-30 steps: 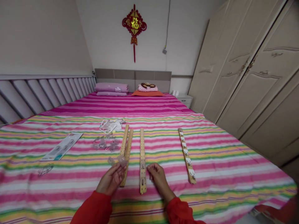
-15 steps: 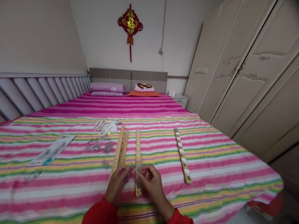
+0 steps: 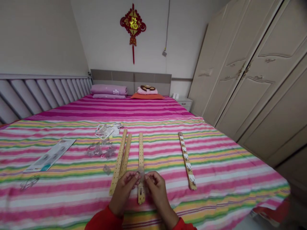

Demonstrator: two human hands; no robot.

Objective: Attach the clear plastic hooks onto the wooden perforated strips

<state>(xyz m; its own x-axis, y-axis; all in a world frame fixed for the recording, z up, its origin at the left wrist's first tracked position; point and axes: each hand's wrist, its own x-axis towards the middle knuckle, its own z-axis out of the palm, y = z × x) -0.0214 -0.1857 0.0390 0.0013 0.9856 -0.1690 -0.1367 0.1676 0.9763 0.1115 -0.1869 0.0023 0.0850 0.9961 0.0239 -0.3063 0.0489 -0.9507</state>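
Between my two hands is a small clear plastic hook piece (image 3: 141,172), held over a wooden strip with rows of holes (image 3: 141,150). My left hand (image 3: 122,193) pinches it from the left with thumb and forefinger. On the other side, my right hand (image 3: 157,190) has its thumb and fingers pressed together at its edge. A small metal hook (image 3: 141,190) shows against the strip just below the fingertips. Two more holed strips, a left one (image 3: 119,159) and a shorter one (image 3: 126,156), lie side by side beyond my left hand.
To the right lies a strip bearing several white-backed hooks (image 3: 186,156). Leftward are loose clear hooks (image 3: 102,149), packaging cards (image 3: 109,130), a long hook package (image 3: 51,155) and a wire-like bundle (image 3: 30,182), all on the striped bedspread (image 3: 216,179).
My fingers have turned the clear piece, which now stands more visibly above the fingertips. My left hand's grip has shifted slightly, and a metal hook shows lower on the strip. The view shifted a little.
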